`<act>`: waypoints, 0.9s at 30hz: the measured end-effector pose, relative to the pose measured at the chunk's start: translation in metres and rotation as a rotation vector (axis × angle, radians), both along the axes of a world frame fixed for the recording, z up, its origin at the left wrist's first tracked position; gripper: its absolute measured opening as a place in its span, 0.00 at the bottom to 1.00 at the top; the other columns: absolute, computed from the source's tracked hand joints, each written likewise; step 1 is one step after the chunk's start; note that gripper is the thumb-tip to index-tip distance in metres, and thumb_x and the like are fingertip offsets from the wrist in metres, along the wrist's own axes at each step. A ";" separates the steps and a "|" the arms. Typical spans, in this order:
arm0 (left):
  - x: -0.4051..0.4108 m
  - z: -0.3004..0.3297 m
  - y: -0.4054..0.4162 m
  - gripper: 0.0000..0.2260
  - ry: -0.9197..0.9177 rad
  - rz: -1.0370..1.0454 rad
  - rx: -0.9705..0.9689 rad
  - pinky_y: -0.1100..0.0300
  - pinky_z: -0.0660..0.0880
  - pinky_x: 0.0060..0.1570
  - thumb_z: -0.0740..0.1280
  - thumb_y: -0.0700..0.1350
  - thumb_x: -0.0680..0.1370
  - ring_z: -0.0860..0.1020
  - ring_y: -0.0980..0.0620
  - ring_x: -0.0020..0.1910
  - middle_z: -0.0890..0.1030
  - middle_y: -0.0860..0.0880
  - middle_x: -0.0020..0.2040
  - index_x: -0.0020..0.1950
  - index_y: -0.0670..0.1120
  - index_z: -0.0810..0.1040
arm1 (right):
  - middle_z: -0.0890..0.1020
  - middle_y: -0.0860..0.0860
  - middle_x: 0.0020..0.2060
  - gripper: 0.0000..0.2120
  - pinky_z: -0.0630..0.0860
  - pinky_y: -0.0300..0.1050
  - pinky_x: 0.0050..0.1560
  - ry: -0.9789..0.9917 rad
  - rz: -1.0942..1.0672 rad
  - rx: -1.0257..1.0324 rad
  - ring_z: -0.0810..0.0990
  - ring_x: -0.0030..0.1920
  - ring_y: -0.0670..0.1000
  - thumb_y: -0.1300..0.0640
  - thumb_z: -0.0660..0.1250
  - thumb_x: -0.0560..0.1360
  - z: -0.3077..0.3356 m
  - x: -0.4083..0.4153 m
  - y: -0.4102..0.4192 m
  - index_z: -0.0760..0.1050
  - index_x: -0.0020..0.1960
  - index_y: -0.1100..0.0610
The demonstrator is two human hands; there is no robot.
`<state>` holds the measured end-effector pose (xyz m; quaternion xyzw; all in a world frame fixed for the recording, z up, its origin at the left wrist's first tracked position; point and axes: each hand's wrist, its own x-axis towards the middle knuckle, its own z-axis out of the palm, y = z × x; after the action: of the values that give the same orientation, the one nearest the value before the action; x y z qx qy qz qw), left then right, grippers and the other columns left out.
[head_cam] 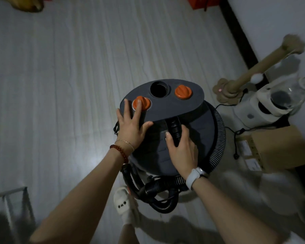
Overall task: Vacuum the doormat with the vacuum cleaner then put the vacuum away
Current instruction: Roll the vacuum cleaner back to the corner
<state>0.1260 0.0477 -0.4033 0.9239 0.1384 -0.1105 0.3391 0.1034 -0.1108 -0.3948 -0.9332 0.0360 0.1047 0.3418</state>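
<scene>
The vacuum cleaner [167,124] stood on the floor [60,85] near the wall. The left hand [130,125] lay spread flat, fingers touching an orange knob [141,103], likely steadying it, while the right hand [181,148] gripped the black handle [173,128], probably to move it.

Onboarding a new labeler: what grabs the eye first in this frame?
The dark grey vacuum cleaner at centre, with two orange knobs flanking a round black opening on its top. The left hand lies flat on the top with a finger on the nearer knob, while the right hand grips the black handle. A ribbed hose curls round the right side.
</scene>
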 end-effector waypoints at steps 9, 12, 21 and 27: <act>0.221 -0.002 0.106 0.32 -0.011 -0.110 -0.016 0.39 0.47 0.71 0.59 0.55 0.77 0.37 0.35 0.73 0.37 0.46 0.76 0.75 0.54 0.45 | 0.76 0.58 0.62 0.27 0.73 0.53 0.51 -0.047 -0.164 -0.069 0.77 0.56 0.64 0.46 0.61 0.76 -0.005 0.201 0.112 0.61 0.71 0.57; 0.297 -0.001 0.136 0.32 -0.016 -0.147 -0.034 0.40 0.46 0.71 0.59 0.55 0.77 0.37 0.36 0.73 0.37 0.46 0.76 0.75 0.55 0.45 | 0.76 0.58 0.63 0.28 0.72 0.52 0.52 -0.055 -0.201 -0.055 0.76 0.57 0.64 0.46 0.60 0.76 -0.006 0.270 0.145 0.60 0.71 0.57; 0.552 0.001 0.216 0.32 -0.045 -0.214 -0.038 0.41 0.51 0.71 0.61 0.55 0.77 0.39 0.38 0.74 0.38 0.47 0.76 0.75 0.55 0.46 | 0.75 0.57 0.64 0.28 0.70 0.52 0.56 -0.017 -0.293 -0.052 0.75 0.58 0.63 0.44 0.58 0.77 -0.010 0.511 0.230 0.57 0.72 0.55; 0.720 0.000 0.251 0.34 -0.014 -0.269 -0.053 0.39 0.55 0.70 0.62 0.59 0.75 0.40 0.42 0.75 0.39 0.52 0.77 0.74 0.60 0.45 | 0.81 0.61 0.52 0.31 0.77 0.53 0.48 -0.109 -0.384 -0.055 0.81 0.50 0.62 0.40 0.56 0.74 -0.008 0.664 0.271 0.64 0.69 0.61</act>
<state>0.8463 0.2989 -0.4034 0.9257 0.0081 -0.1521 0.3463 0.7671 0.1597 -0.4028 -0.9225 0.1977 -0.0141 0.3311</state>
